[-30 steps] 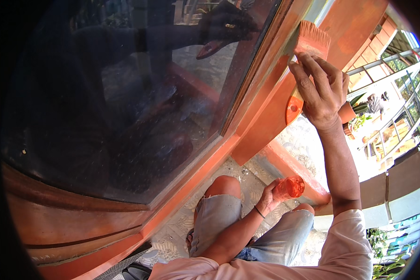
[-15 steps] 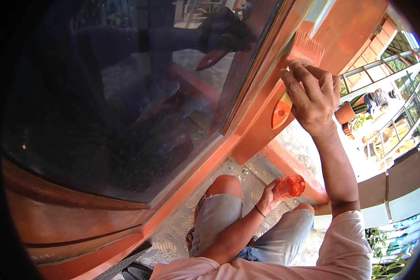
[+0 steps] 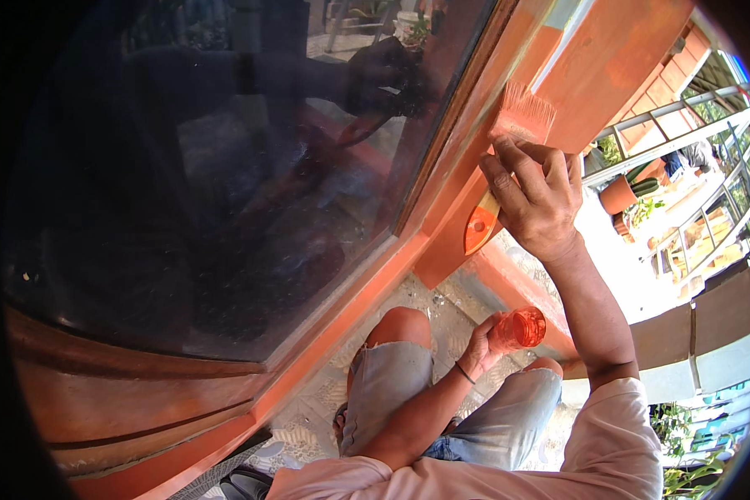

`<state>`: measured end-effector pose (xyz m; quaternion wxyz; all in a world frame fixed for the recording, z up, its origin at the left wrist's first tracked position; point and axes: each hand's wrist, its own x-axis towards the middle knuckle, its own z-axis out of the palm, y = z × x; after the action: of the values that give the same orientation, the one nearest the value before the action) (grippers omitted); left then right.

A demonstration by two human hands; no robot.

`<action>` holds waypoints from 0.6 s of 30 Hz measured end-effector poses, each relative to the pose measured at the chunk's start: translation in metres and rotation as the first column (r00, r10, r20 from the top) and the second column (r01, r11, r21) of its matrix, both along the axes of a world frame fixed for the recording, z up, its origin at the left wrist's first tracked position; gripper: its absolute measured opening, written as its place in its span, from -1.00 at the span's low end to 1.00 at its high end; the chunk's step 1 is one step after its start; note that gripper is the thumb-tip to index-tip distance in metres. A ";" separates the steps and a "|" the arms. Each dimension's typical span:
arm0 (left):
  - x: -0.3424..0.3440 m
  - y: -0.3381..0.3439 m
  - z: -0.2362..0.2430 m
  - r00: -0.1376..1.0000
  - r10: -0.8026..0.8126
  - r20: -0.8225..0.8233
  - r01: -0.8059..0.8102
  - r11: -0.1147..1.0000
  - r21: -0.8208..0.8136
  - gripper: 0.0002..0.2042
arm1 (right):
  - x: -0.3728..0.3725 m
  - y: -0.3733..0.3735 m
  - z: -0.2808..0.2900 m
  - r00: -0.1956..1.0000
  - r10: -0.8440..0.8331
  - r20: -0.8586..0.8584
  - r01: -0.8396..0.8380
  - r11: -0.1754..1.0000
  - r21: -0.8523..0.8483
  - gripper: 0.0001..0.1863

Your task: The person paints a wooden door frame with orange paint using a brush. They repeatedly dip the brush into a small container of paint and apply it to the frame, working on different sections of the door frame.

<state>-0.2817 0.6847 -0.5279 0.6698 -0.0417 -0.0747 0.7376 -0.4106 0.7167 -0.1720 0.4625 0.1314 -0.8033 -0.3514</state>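
My right hand grips a wide paintbrush with a yellow and orange handle. Its orange-coated bristles press against the orange wooden post beside the window. A pale, bare strip runs along the post above the bristles. Lower down, over my knees, my left hand is wrapped round a clear cup smeared and filled at the bottom with orange paint. The cup is tilted, its mouth toward me.
A dark glass pane in an orange-brown frame fills the left side. Patterned tiles lie below. To the right are a metal ladder, a potted cactus and a brown and white ledge.
My right hand and the brush have slid down and slightly left along the post. The left hand and the cup have hardly moved.
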 end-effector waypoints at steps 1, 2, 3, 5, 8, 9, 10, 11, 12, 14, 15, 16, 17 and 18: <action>0.000 0.000 -0.001 1.000 0.002 0.002 -0.002 1.000 -0.004 -0.62 | 0.000 -0.001 -0.002 1.000 0.007 0.011 -0.007 1.000 -0.009 -0.68; 0.000 0.000 -0.001 1.000 0.003 0.004 -0.003 1.000 -0.007 -0.62 | 0.000 -0.001 -0.006 1.000 0.014 0.022 -0.013 1.000 -0.017 -0.68; -0.001 0.000 -0.002 1.000 0.004 0.008 -0.004 1.000 -0.012 -0.62 | 0.000 -0.001 -0.010 0.999 0.021 0.035 -0.020 0.999 -0.027 -0.68; -0.001 -0.001 -0.003 1.000 0.007 0.008 -0.007 1.000 -0.016 -0.63 | 0.001 -0.003 -0.017 0.998 0.027 0.061 -0.024 0.998 -0.051 -0.68; 0.001 0.000 -0.001 1.000 -0.003 -0.001 0.003 1.000 -0.023 -0.64 | 0.006 -0.005 -0.023 0.993 0.035 0.115 -0.025 0.996 -0.087 -0.69; 0.001 0.000 -0.001 1.000 -0.005 -0.007 0.005 1.000 -0.028 -0.64 | 0.007 -0.005 -0.026 0.988 0.042 0.146 -0.027 0.994 -0.102 -0.69; 0.002 0.001 -0.001 1.000 -0.014 -0.007 0.014 1.000 -0.027 -0.64 | 0.010 -0.005 -0.029 0.983 0.049 0.176 -0.029 0.993 -0.117 -0.69; 0.002 0.002 -0.001 1.000 -0.023 -0.006 0.023 0.999 -0.026 -0.65 | 0.013 -0.006 -0.031 0.977 0.056 0.206 -0.029 0.991 -0.132 -0.69; 0.002 0.002 -0.001 1.000 -0.028 -0.005 0.028 0.999 -0.024 -0.65 | 0.016 -0.009 -0.032 0.968 0.076 0.240 -0.038 0.986 -0.161 -0.70; 0.001 0.001 -0.002 1.000 -0.018 0.002 0.018 0.999 -0.033 -0.65 | 0.022 -0.012 -0.026 0.945 0.162 0.283 -0.088 0.962 -0.258 -0.72; 0.001 -0.001 -0.003 1.000 -0.014 0.005 0.014 0.999 -0.039 -0.65 | 0.026 -0.013 -0.022 0.931 0.207 0.301 -0.110 0.945 -0.308 -0.73; 0.000 -0.001 -0.003 1.000 -0.014 0.009 0.015 0.999 -0.042 -0.65 | 0.027 -0.013 -0.013 0.904 0.289 0.314 -0.128 0.885 -0.447 -0.76; -0.001 -0.002 -0.004 1.000 -0.014 0.013 0.014 0.999 -0.045 -0.65 | 0.027 -0.010 -0.006 0.889 0.343 0.304 -0.135 0.830 -0.540 -0.78; 0.000 -0.001 -0.002 1.000 -0.021 0.018 0.022 0.999 -0.043 -0.65 | 0.028 -0.009 0.004 0.894 0.355 0.272 -0.128 0.785 -0.606 -0.79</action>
<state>-0.2817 0.6832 -0.5298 0.6761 -0.0634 -0.0640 0.7313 -0.3827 0.7080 -0.1683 0.3616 0.1538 -0.9196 0.0014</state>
